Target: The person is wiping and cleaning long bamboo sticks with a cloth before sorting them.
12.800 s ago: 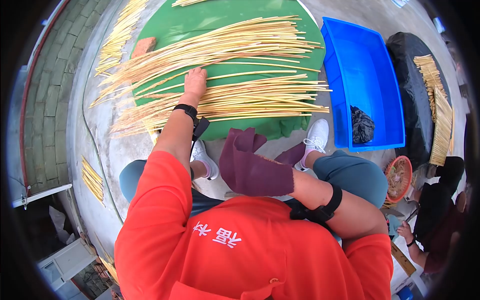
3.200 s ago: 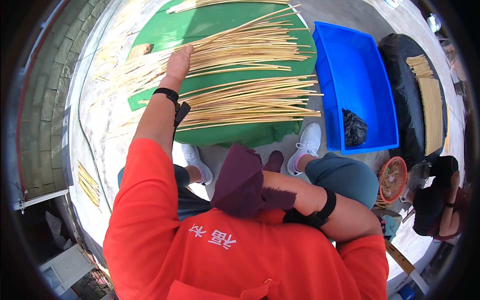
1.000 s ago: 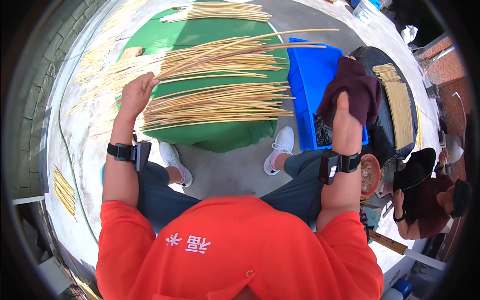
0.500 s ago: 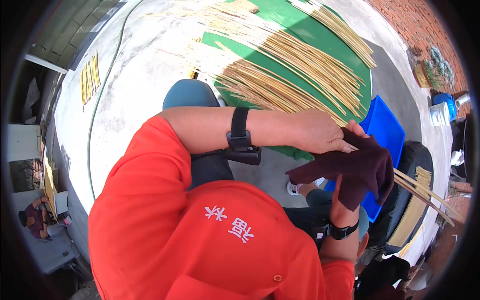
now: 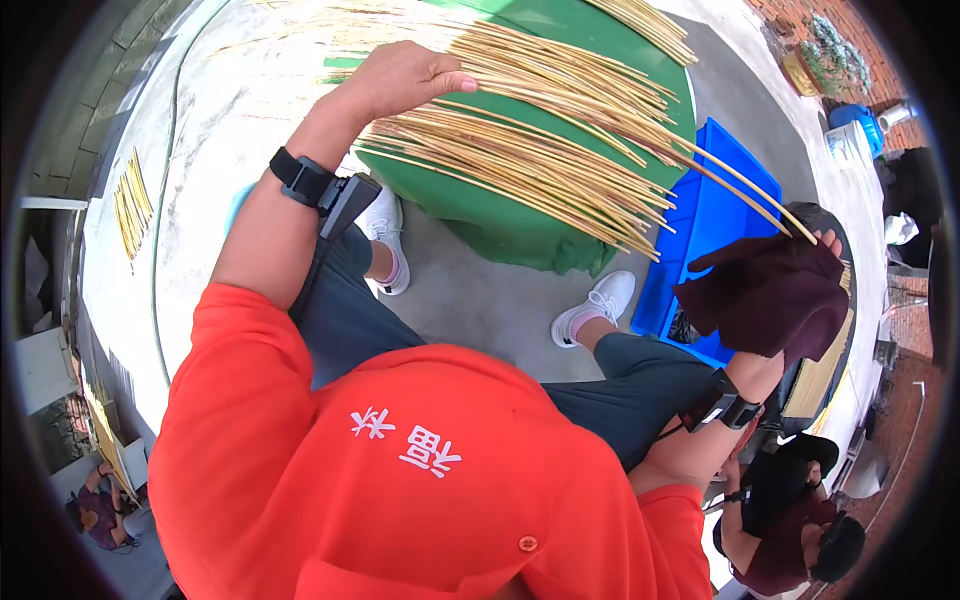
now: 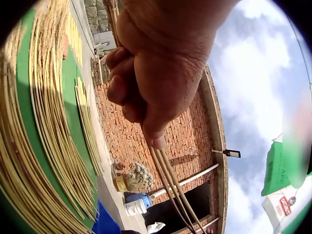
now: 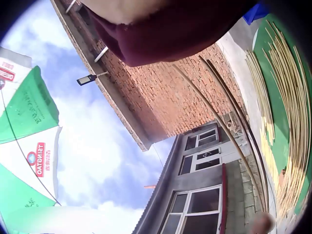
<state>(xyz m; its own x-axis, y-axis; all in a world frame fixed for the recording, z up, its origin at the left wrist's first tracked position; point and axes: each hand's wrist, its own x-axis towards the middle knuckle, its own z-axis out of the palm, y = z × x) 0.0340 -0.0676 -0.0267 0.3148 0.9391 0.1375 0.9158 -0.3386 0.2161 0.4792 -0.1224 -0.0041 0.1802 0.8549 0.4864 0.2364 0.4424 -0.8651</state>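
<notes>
My left hand (image 5: 410,80) is raised over the near side of the round green table (image 5: 480,235), its fingers curled round a few long dry stalks (image 5: 740,188). The left wrist view shows the thumb of that left hand (image 6: 161,73) pressing along the stalks (image 6: 168,173). They stretch across to my right hand (image 5: 828,243), which grips a maroon cloth (image 5: 765,300) with only fingertips showing past it. In the right wrist view the stalks (image 7: 217,109) reach up to the edge of the cloth (image 7: 156,46). Two wide bundles of stalks (image 5: 530,170) lie on the green cover.
A blue plastic tub (image 5: 715,220) stands right of the table. Beyond it is a black-covered surface with a pale stalk mat (image 5: 820,375). Another person (image 5: 800,540) sits at the lower right. A short stalk bundle (image 5: 132,210) and a hose (image 5: 168,200) lie on the left floor.
Half a second ago both hands met at the cloth on the right, with the stalks passing through it. Since then my left hand has moved far left with the stalks, and the hands are wide apart.
</notes>
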